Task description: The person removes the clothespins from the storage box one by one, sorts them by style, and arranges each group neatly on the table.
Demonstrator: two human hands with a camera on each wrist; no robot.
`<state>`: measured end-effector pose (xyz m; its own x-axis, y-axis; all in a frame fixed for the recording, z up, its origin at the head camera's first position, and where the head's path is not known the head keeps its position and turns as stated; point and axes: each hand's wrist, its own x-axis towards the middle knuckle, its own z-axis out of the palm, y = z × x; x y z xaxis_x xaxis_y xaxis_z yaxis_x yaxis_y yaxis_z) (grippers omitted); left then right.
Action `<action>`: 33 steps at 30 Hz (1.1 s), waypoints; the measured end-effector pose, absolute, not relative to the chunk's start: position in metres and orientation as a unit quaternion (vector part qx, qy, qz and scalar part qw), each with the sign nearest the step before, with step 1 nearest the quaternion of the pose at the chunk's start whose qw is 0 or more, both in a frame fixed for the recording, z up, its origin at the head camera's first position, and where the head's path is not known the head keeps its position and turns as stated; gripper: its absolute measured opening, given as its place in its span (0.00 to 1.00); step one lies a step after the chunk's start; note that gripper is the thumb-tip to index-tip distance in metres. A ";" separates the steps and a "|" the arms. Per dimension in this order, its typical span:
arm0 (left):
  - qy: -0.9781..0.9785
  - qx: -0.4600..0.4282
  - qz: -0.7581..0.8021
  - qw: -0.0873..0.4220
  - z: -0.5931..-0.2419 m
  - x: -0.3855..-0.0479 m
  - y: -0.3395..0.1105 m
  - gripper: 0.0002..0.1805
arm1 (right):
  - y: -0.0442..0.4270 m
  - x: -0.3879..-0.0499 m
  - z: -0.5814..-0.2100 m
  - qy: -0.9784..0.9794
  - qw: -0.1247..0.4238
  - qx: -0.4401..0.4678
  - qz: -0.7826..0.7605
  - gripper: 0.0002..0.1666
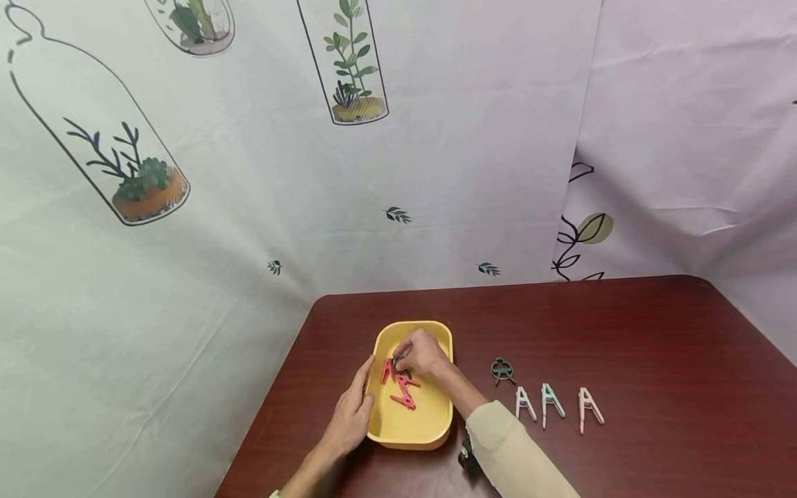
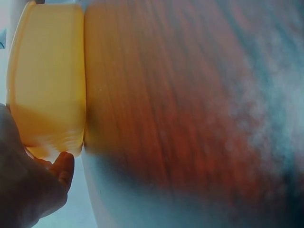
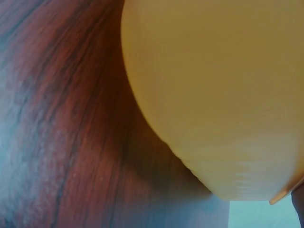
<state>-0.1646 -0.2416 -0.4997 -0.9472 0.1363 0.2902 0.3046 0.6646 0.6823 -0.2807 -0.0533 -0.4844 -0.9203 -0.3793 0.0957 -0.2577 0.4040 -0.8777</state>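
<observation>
A yellow tub (image 1: 407, 432) holds several red clothespins (image 1: 405, 393). Inside it, my right hand (image 1: 423, 353) pinches a dark green clip (image 1: 406, 372), mostly covered by the fingers, beside the red pins. Along the tub's left side lies my left hand (image 1: 350, 418), its fingers fairly straight against the outer wall and its thumb near the rim. The left wrist view shows that hand (image 2: 40, 183) touching the end of the tub (image 2: 47, 76). The right wrist view has the tub's outer wall (image 3: 218, 95) large; the right fingers are hidden there.
Right of the tub on the dark red table (image 1: 654, 332) lie another dark green clip (image 1: 501, 370), a whitish clothespin (image 1: 525, 403), a light teal one (image 1: 551, 404) and a pale pink one (image 1: 589, 409). A black object (image 1: 468, 458) is partly hidden by the right sleeve.
</observation>
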 end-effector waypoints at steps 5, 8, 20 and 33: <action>-0.908 -0.118 -0.388 0.106 -0.500 -0.163 -0.242 0.37 | -0.052 -0.279 -0.483 0.823 0.070 -0.187 -0.532 0.07; -0.908 -0.117 -0.388 0.105 -0.500 -0.162 -0.241 0.37 | -0.052 -0.279 -0.483 0.819 0.067 -0.181 -0.541 0.05; -0.909 -0.119 -0.384 0.108 -0.499 -0.164 -0.241 0.37 | -0.054 -0.281 -0.481 0.776 0.049 -0.147 -0.611 0.02; -0.908 -0.118 -0.388 0.107 -0.499 -0.164 -0.240 0.37 | -0.052 -0.283 -0.482 0.740 0.038 -0.143 -0.657 0.07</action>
